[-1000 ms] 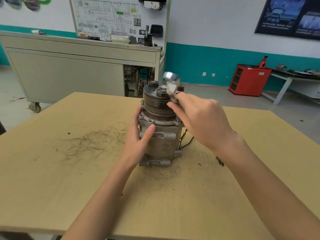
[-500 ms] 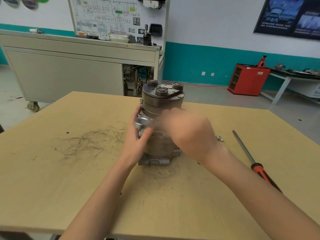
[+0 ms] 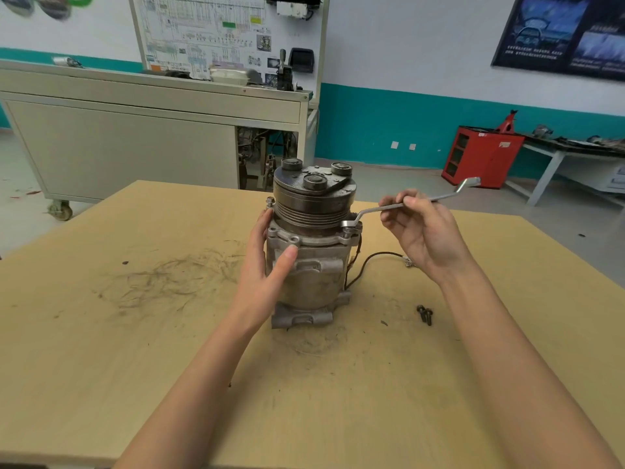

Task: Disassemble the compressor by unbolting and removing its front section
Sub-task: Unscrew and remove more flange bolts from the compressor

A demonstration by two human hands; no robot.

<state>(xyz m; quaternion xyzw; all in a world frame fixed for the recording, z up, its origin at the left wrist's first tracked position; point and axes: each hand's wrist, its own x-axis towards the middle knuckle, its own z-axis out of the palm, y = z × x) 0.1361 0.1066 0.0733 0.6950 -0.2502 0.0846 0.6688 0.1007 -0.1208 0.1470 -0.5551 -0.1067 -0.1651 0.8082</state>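
Right hand (image 3: 422,231) swings the wrench (image 3: 402,206) off the left side and seats its ring on the right flange bolt (image 3: 348,228) — fingers pinched round the shank. I keep the left hand (image 3: 267,265) spread flat against the compressor (image 3: 311,242), upright mid-table. Two bolts (image 3: 424,313) lie loose — more to undo, I judge.

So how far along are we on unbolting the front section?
Partly done. Two loose bolts lie on the table. In hand: the right hand holds the wrench with its ring on a right-side flange bolt while the left hand steadies the compressor. Left: that bolt, the raised left bolt, then lifting off the front section.
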